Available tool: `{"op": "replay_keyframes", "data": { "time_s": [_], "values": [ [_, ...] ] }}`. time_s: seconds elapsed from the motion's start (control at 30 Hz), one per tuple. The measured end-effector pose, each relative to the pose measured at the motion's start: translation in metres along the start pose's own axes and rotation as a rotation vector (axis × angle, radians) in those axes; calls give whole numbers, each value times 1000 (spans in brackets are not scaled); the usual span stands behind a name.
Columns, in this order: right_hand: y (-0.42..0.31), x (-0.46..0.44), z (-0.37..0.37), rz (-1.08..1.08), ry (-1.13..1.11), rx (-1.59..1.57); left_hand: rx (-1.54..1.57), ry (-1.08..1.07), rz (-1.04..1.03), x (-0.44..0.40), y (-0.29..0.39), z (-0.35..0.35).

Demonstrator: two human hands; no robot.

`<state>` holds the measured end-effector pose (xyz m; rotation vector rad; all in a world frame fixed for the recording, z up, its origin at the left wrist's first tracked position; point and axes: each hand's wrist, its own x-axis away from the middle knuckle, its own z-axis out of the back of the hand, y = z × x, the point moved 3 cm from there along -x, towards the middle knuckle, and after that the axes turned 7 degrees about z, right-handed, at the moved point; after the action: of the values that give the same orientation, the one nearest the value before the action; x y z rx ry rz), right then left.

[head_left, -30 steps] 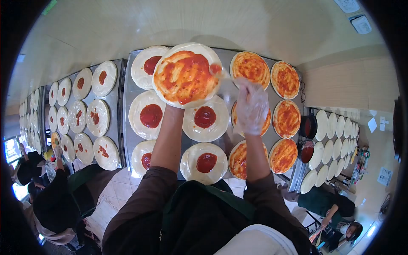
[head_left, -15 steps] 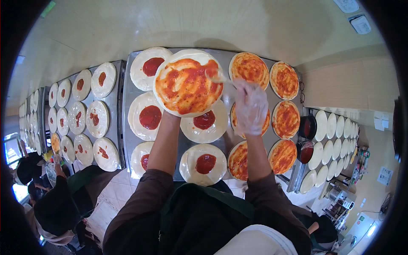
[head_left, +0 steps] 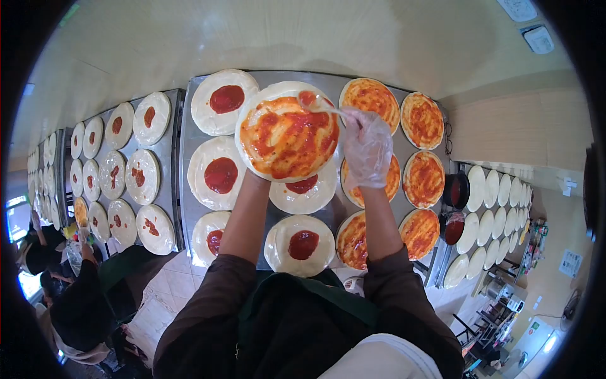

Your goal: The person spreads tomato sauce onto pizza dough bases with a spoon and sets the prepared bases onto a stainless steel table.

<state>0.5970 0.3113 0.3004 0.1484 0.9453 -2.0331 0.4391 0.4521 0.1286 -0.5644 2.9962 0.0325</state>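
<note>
"What fills the view?"
"A metal table (head_left: 327,77), bearing rows of sauced pizza bases (head_left: 421,178)."
"And the raised pizza base (head_left: 288,134)?"
"Sauce-streaked, it's held above the table, partly covering a lower one from view."
"Fingers?"
"The left hand (head_left: 257,179) is mostly hidden beneath it, so I can't tell; the gloved right hand (head_left: 368,151) has its fingers clamped on a spoon (head_left: 329,110), bowl over the base's far right part"

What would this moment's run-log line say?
left hand: hidden beneath sauced dough round; right hand: gloved, holding spoon over it; tray: more sauced rounds
</note>
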Motion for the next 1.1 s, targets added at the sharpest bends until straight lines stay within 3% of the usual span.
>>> {"op": "replay_keyframes", "data": {
  "time_s": [0.1,0.23,0.33,0.57,0.67,0.8,0.9,1.0,1.1],
  "values": [
    [-21,16,20,123,-63,111,16,6,-4,-3,-2,-3],
    [-8,-4,15,80,-46,240,42,9,-7,0,-8,-1],
    [-12,-20,1,95,-33,81,48,2,1,-2,-12,-2],
    [-16,-16,-2,108,35,69,72,-10,9,-4,-21,-2],
    [-45,-10,6,178,-52,106,79,-15,14,-5,-27,-3],
    [-12,6,16,-229,-36,-127,97,-24,10,-7,-31,-6],
    [-24,15,-3,-97,23,88,113,-40,19,-13,-37,-10],
    [-48,9,-11,-13,31,-83,121,-62,31,-20,-43,-16],
    [-43,-2,-4,-124,2,-119,136,-68,47,-22,-49,-20]
  ]
}}
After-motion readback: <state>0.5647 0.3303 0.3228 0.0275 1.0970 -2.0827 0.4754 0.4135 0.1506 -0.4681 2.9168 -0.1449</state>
